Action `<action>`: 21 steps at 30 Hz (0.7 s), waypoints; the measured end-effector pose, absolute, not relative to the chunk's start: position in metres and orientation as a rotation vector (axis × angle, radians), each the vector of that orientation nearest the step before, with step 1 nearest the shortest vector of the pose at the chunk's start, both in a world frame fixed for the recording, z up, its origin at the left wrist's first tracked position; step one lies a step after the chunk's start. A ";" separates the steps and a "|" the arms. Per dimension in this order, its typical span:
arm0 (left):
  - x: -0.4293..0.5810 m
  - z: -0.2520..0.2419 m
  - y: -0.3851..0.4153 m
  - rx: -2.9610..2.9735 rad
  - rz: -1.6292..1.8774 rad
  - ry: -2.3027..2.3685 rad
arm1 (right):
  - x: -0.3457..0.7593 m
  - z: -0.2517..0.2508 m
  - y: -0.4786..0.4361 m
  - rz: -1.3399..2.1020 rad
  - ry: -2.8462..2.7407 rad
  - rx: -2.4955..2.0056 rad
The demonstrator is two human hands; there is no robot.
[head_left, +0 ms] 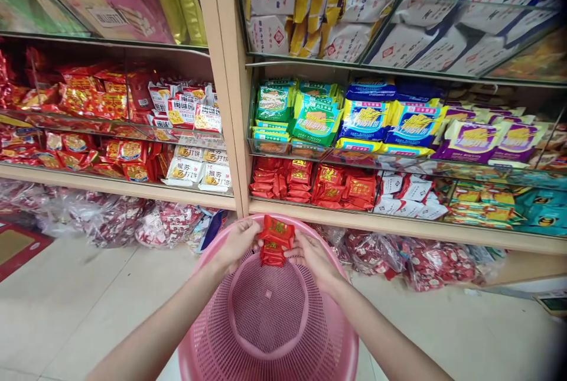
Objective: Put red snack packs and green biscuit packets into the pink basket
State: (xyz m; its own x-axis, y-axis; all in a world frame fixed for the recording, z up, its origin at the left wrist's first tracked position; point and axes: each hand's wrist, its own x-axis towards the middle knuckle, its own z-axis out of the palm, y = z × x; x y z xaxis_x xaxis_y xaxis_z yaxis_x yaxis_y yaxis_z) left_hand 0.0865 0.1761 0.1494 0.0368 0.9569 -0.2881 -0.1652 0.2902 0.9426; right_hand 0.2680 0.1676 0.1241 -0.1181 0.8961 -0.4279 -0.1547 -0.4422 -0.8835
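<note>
My left hand (237,242) and my right hand (312,257) together hold a small stack of red snack packets (275,241) over the far rim of a pink perforated basket (270,322). The left hand grips the stack's left side, the right hand its right side. The basket sits low in front of me, and its inside looks bare apart from a small tag. Just beyond, on the lower shelf, lies a pile of matching red packets (310,183).
Wooden shelves with glass dividers (230,103) hold many snack packs: green, blue and purple biscuit bags (390,121), white packs (199,168), red ones on the left. Clear plastic bags of red sweets (425,263) lie on the tiled floor under the shelves.
</note>
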 end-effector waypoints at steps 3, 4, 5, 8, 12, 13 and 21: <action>0.089 0.128 0.174 0.890 1.023 1.217 | 0.266 0.111 0.169 1.595 -1.018 -1.435; 0.089 0.123 0.174 0.902 1.010 1.227 | 0.266 0.107 0.170 1.562 -1.061 -1.464; 0.089 0.118 0.175 0.918 0.996 1.240 | 0.266 0.103 0.171 1.532 -1.098 -1.493; 0.087 0.104 0.177 0.993 0.971 1.294 | 0.266 0.096 0.176 1.456 -1.222 -1.573; 0.083 0.089 0.179 1.130 0.981 1.376 | 0.265 0.093 0.185 1.222 -1.483 -1.697; 0.082 0.086 0.180 1.160 0.986 1.401 | 0.264 0.094 0.187 1.141 -1.545 -1.727; 0.082 0.077 0.185 1.227 0.972 1.525 | 0.259 0.099 0.194 0.808 -1.791 -1.928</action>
